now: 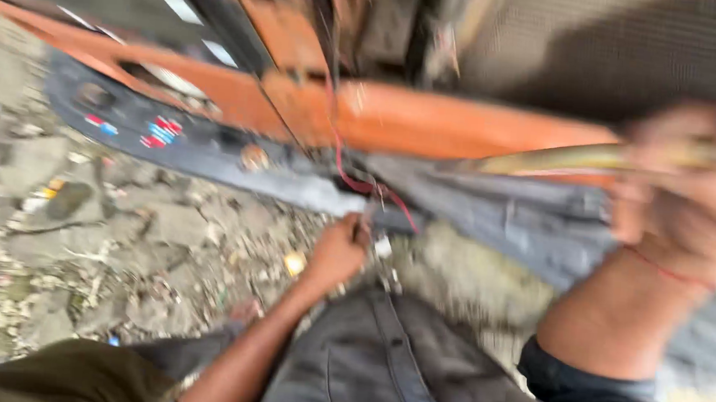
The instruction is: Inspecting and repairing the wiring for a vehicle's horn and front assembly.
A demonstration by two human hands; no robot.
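Across the top of the view runs an orange vehicle body panel (431, 118), and below it a long dark grey plastic trim strip (210, 153) lies slanting from upper left down to the right, with small red and blue marks on it. Under both spreads rough, stony ground (77, 257) scattered with bits of litter. At the bottom sits the person's own dark buttoned shirt (388, 371). The right hand (695, 191), large and badly blurred at the right edge, is closed around a long yellowish tool (562, 159) that points left along the lower edge of the orange panel. The left hand (339, 250) reaches up from below, fingers pinched on something small at the trim's lower edge, too blurred to name. A thin red wire (345, 171) hangs from the panel gap down to just above that hand
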